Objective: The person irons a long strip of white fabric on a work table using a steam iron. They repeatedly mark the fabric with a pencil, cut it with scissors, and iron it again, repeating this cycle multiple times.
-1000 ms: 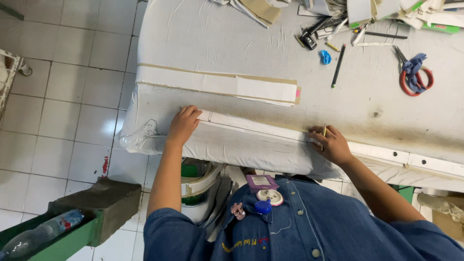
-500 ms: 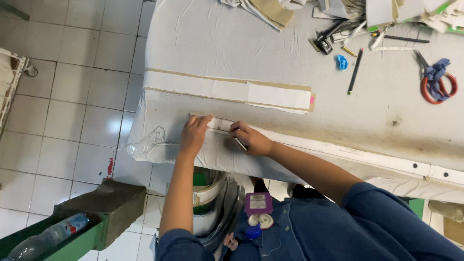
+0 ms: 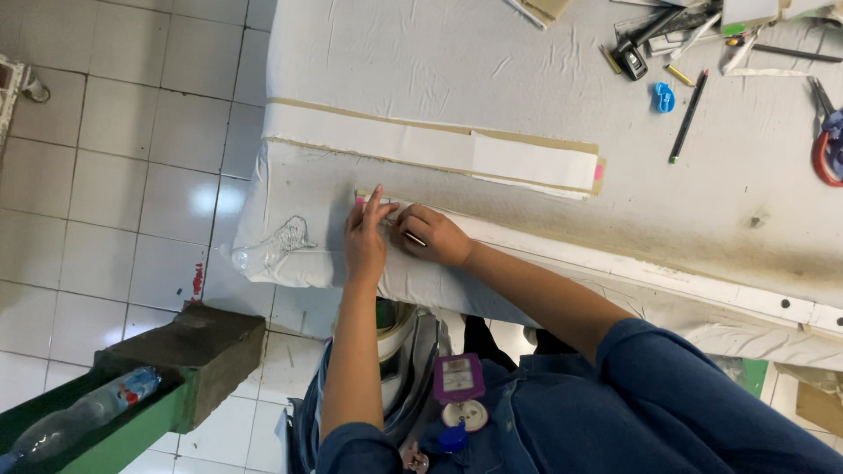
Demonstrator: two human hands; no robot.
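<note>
White cloth covers our worktable above a tiled floor; our left hand lies flat, fingers spread, pinning the end of a long white strip along the near edge, apparently to keep it from shifting; our right hand pinches a thin pencil just beside it; a wider paper strip lies beyond; scissors and a black pen sit well apart.

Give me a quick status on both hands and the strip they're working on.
Left hand flat, pressing the long white fabric strip at its end. Right hand beside it, gripping a thin dark pen-like tool against the strip. Nothing blocking; black pencil and red-handled scissors lie apart.
</note>
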